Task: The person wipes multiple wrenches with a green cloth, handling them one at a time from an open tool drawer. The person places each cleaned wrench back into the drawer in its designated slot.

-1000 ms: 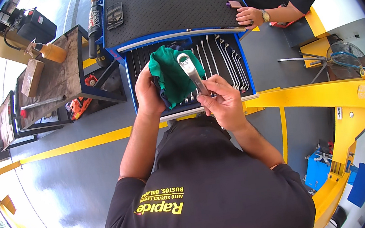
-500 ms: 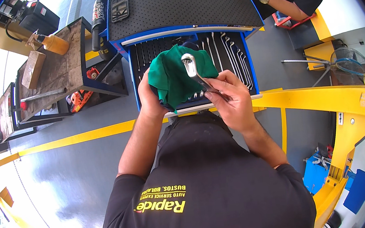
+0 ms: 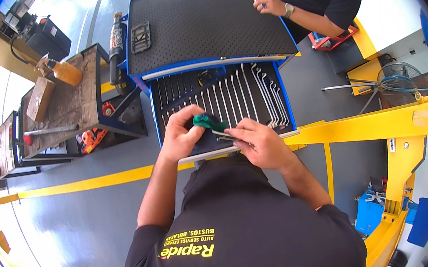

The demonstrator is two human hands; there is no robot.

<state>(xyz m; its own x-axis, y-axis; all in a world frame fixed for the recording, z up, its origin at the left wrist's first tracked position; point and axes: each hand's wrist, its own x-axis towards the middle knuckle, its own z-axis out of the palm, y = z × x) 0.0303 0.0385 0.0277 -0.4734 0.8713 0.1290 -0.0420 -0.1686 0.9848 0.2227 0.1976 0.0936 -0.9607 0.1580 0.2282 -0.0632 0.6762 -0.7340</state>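
Over the front edge of an open blue tool drawer (image 3: pixel 285 99), my left hand (image 3: pixel 180 134) pinches a bunched green cloth (image 3: pixel 203 120). My right hand (image 3: pixel 258 141) has its thumb and fingers closed on a silver wrench (image 3: pixel 222 134), whose far end meets the cloth. Part of that wrench is hidden by the cloth and my fingers. Below and beyond my hands, a row of combination wrenches (image 3: pixel 235 99) lies in the drawer's dark lining. Several bent-ended wrenches (image 3: pixel 268 95) lie side by side at its right.
The cabinet's black perforated top (image 3: pixel 202 29) carries a dark rectangular frame (image 3: pixel 141 37). A co-worker's hand (image 3: pixel 269 5) is above its far right corner. At left stands a workbench (image 3: pixel 85 90) with an orange bottle (image 3: pixel 65 71). A yellow beam (image 3: pixel 356 129) crosses at right.
Both hands came down and nearer to me. The spread cloth is now bunched small, and the wrench has turned flatter with its end at the cloth. More of the drawer shows.
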